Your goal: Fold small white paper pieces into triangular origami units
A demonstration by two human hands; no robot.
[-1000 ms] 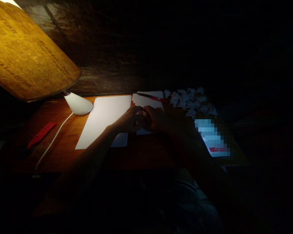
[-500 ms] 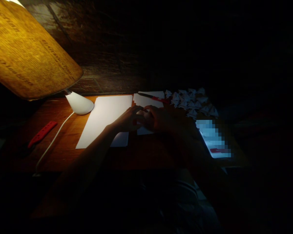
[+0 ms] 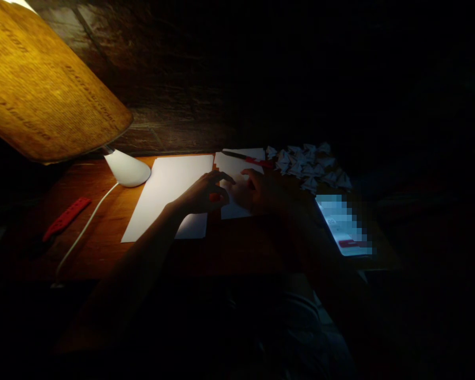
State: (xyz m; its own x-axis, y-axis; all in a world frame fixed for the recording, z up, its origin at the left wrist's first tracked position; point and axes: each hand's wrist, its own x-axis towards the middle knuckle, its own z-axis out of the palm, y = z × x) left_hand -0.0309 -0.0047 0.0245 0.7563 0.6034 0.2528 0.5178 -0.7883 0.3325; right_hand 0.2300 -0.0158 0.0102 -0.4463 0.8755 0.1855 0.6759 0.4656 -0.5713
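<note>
Though dim, left hand [image 3: 203, 194], right hand [image 3: 263, 191] on flat white paper [image 3: 234, 210].

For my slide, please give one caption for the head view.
Under a lamp, left hand and right hand press small paper on a desk beside folded pieces.

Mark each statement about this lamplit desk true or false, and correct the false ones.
1. The left hand and right hand both touch the small white sheet. True.
2. The pile of folded paper pieces lies left of the lamp base. False: it lies at the far right, beyond the right hand.
3. A lit phone lies to the right of the right hand. True.
4. The red strip lies on the large white sheet. False: it lies on the bare desk, left of the lamp's cord and apart from the sheet.
</note>
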